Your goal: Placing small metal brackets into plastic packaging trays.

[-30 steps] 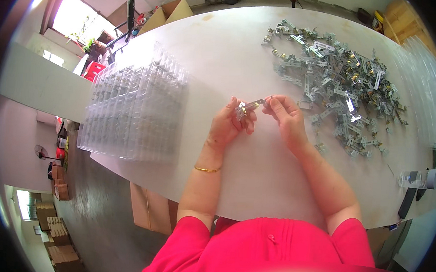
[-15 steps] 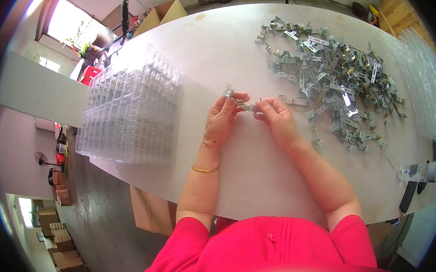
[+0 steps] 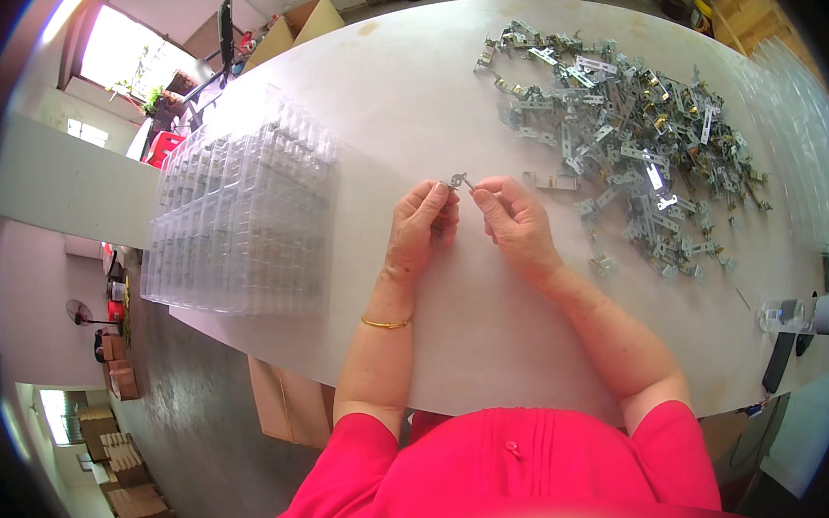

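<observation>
A small silvery metal bracket [image 3: 456,180] is pinched between the thumb and fingers of my left hand [image 3: 418,229], its end jutting out toward the right. My right hand [image 3: 521,229] is closed just beside it, thumb against fingertips, with a thin metal piece [image 3: 469,186] showing at their tips. The two pieces meet or overlap; whether they are joined cannot be made out. Most of the bracket is hidden in my left fingers. Right of my right hand, a flat metal bracket [image 3: 557,182] lies alone next to a large heap of similar metal brackets [image 3: 618,129].
Stacked clear plastic compartment trays [image 3: 238,222] stand on the pale table [image 3: 395,89] at the left. Clear plastic sheets or trays [image 3: 805,148] lie along the right edge. A clear bottle [image 3: 786,316] lies at the near right. A cardboard box [image 3: 285,402] sits below the table's front edge.
The bracket in my left hand has turned, so its end now faces my right hand instead of standing up at the left thumb. My right fingers have shifted slightly up and left.
</observation>
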Action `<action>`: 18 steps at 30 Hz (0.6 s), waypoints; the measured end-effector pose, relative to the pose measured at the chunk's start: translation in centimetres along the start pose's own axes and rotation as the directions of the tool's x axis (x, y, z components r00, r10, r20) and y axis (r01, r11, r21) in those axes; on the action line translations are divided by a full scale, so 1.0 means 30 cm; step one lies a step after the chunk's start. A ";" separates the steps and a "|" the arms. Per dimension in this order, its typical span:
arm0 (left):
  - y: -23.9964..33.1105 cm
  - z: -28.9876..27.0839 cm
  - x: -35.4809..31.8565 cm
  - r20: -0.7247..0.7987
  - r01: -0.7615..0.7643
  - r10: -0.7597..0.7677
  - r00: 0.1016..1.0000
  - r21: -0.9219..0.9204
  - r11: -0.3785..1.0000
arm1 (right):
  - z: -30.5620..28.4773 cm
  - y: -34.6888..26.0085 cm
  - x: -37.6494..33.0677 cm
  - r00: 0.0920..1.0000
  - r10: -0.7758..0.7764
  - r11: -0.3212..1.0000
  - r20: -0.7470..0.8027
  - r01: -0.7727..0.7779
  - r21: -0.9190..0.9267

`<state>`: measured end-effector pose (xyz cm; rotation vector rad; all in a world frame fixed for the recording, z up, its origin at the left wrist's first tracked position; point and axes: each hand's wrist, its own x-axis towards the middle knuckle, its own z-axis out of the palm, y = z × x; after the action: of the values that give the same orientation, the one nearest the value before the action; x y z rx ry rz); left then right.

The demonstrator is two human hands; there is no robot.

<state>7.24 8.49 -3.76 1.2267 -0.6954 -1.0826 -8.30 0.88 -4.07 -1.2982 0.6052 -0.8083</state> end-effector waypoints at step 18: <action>-0.011 0.000 0.005 -0.041 -0.055 0.064 0.997 0.187 0.981 | -0.002 -0.004 -0.007 0.999 -0.047 0.988 -0.008 0.046 -0.147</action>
<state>7.22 8.36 -4.11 1.3781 -0.8062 -0.9527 -8.48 0.99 -3.99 -1.4472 0.6556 -0.8224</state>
